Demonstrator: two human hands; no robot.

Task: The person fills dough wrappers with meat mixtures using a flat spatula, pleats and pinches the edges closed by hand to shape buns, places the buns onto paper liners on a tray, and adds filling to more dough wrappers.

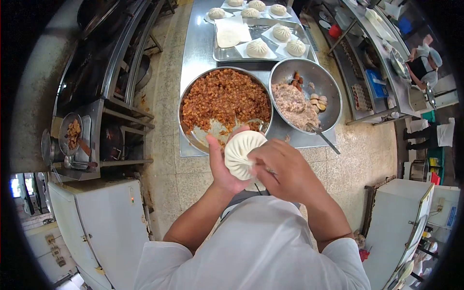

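Observation:
A pleated dough bun (238, 149) rests in my left hand (220, 166), whose thumb and fingers cup it from below and the sides. My right hand (285, 169) pinches the bun's pleated edge on its right side, and its fingertips are slightly blurred. Just beyond the hands stands a wide metal pan (180, 108) of reddish-brown chopped filling (224, 96). To its right, a steel bowl (331, 87) holds pale minced meat (295, 104), some darker pieces and round yellowish pieces. A spoon handle (327, 141) leans over the bowl's front rim.
Behind the bowls, a metal tray (222, 57) carries several pleated buns (257, 49) on paper squares and a flat dough sheet (231, 36). Steel racks (130, 48) line the left. A person (425, 63) works at the right counter. White cabinets (108, 217) flank me.

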